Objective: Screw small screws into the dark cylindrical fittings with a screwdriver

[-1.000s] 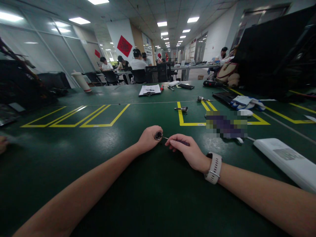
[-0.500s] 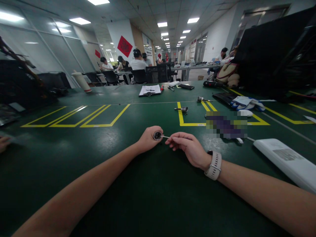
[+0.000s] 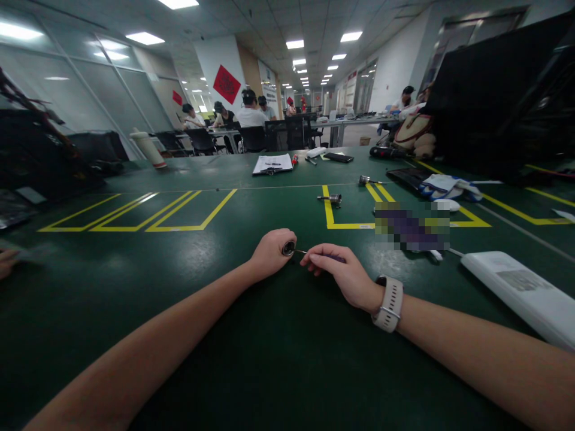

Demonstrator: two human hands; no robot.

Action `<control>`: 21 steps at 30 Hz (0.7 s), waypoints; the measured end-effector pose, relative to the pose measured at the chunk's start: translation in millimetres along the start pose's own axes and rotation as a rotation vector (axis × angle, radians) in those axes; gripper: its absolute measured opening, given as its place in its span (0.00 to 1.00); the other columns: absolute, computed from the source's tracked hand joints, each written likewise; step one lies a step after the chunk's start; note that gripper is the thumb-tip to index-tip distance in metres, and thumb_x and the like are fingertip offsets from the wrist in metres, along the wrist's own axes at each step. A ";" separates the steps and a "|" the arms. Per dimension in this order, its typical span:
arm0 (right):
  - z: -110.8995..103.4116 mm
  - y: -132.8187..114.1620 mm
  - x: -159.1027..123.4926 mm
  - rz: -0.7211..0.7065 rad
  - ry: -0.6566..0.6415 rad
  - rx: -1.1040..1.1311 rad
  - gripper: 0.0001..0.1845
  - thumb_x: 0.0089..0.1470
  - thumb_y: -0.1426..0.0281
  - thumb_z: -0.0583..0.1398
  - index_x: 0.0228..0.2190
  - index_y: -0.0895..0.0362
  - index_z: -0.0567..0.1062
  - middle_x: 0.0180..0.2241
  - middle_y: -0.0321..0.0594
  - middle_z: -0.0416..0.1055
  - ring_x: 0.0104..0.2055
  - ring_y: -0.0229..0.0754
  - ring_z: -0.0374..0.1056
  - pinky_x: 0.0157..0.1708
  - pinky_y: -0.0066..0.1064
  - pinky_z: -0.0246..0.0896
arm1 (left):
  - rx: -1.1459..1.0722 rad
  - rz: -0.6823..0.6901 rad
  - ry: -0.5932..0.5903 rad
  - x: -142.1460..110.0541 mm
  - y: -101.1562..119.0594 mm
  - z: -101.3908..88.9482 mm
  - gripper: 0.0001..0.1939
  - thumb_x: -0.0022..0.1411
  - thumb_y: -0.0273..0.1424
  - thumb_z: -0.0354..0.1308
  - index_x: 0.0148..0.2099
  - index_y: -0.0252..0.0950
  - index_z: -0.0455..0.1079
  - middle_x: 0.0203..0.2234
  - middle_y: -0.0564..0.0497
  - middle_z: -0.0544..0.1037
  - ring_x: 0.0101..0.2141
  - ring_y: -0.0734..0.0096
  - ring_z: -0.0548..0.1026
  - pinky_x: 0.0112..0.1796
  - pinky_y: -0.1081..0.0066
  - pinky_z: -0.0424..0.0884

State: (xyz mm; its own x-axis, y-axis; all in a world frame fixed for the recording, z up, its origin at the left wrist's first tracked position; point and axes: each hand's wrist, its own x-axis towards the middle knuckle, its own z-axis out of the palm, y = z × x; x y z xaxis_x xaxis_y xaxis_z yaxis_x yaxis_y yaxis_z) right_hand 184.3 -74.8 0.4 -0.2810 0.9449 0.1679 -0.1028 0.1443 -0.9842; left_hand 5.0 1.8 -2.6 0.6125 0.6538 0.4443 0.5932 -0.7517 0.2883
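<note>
My left hand [image 3: 273, 251] is closed around a round, hollow metal part [image 3: 288, 248], its open dark end turned toward me. Most of that part is hidden in the fist. My right hand [image 3: 340, 269], with a pale watch strap at the wrist, pinches a thin screwdriver [image 3: 335, 258] with a dark purple handle. Its slim shaft points left and reaches the side of the metal part; the tip's exact contact cannot be made out. Beyond the hands, a cup-shaped metal piece with a shank [image 3: 331, 198] lies by the yellow tape, and a similar metal piece [image 3: 366, 179] lies farther back.
On the green table [image 3: 215, 371] at right are a white power strip [image 3: 516, 287], a blurred-out purple item [image 3: 411, 227] and gloves [image 3: 449, 187]. A clipboard [image 3: 272, 163] and a black phone [image 3: 338, 157] lie far back. Another person's hand [image 3: 6, 261] shows at the left edge.
The metal part tilted toward me and then turned back slightly right. My right hand rolled the screwdriver, hiding its handle, and rolled back. The other person's hand moved slightly at the left edge.
</note>
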 end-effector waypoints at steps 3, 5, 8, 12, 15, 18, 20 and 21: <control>-1.8 -0.4 1.2 0.038 0.014 0.133 0.08 0.51 0.71 0.57 0.29 0.57 0.76 0.31 0.39 0.73 0.32 0.38 0.65 0.32 0.32 0.58 | -0.080 0.008 0.025 -0.6 1.0 -1.3 0.04 0.51 0.22 0.53 0.26 0.34 0.62 0.21 0.55 0.66 0.25 0.75 0.65 0.27 0.74 0.60; -3.2 -0.5 1.7 0.054 0.009 0.204 0.08 0.51 0.71 0.57 0.29 0.58 0.76 0.31 0.40 0.73 0.32 0.39 0.65 0.33 0.33 0.58 | -0.143 0.008 0.033 -1.1 1.5 -2.2 0.04 0.52 0.23 0.53 0.26 0.34 0.61 0.21 0.55 0.66 0.24 0.76 0.65 0.27 0.75 0.61; -4.1 -0.8 1.9 0.060 0.004 0.263 0.07 0.51 0.71 0.57 0.29 0.58 0.76 0.31 0.40 0.74 0.33 0.39 0.65 0.33 0.33 0.58 | -0.203 -0.001 0.029 -1.6 1.2 -2.9 0.05 0.52 0.24 0.54 0.26 0.34 0.61 0.21 0.56 0.65 0.23 0.77 0.64 0.26 0.76 0.61; -2.0 -1.4 1.1 0.052 0.037 0.235 0.07 0.51 0.71 0.57 0.29 0.57 0.76 0.31 0.40 0.73 0.33 0.38 0.65 0.33 0.33 0.58 | -0.193 -0.010 0.029 -1.3 0.0 -2.7 0.05 0.52 0.24 0.54 0.26 0.34 0.61 0.21 0.56 0.65 0.23 0.77 0.64 0.26 0.76 0.60; -0.4 -0.3 -0.2 0.022 0.056 0.133 0.07 0.51 0.70 0.57 0.29 0.57 0.76 0.32 0.39 0.73 0.33 0.38 0.65 0.33 0.33 0.58 | -0.130 -0.019 0.037 -0.7 -0.1 -1.8 0.04 0.52 0.23 0.53 0.26 0.34 0.62 0.21 0.55 0.66 0.24 0.76 0.65 0.26 0.75 0.60; 0.2 1.9 -0.8 0.000 0.038 0.032 0.08 0.52 0.69 0.57 0.30 0.56 0.76 0.31 0.38 0.73 0.33 0.39 0.65 0.33 0.33 0.58 | -0.037 -0.024 0.028 -0.5 0.2 -0.7 0.04 0.50 0.22 0.53 0.26 0.34 0.62 0.21 0.54 0.66 0.25 0.74 0.65 0.27 0.74 0.60; 0.4 2.8 -0.5 0.001 0.016 -0.005 0.08 0.52 0.68 0.57 0.30 0.56 0.76 0.32 0.38 0.73 0.33 0.39 0.65 0.33 0.33 0.58 | 0.021 -0.007 0.008 -0.7 0.4 -0.3 0.04 0.49 0.21 0.53 0.26 0.34 0.62 0.21 0.54 0.66 0.25 0.73 0.65 0.27 0.73 0.60; 0.5 2.8 -0.3 0.003 0.009 -0.008 0.08 0.52 0.68 0.57 0.30 0.56 0.76 0.32 0.39 0.73 0.33 0.39 0.65 0.33 0.33 0.58 | 0.042 0.006 -0.001 -1.0 0.5 -0.2 0.04 0.49 0.21 0.53 0.26 0.34 0.62 0.21 0.54 0.66 0.25 0.73 0.66 0.28 0.73 0.60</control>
State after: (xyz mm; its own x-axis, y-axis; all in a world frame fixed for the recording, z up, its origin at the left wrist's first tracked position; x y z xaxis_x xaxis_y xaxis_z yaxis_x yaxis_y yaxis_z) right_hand 183.6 -74.8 -2.4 -0.2724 0.9481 0.1643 -0.0944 0.1436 -0.9851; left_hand 4.6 0.7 -2.7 0.6171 0.6491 0.4449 0.6106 -0.7516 0.2495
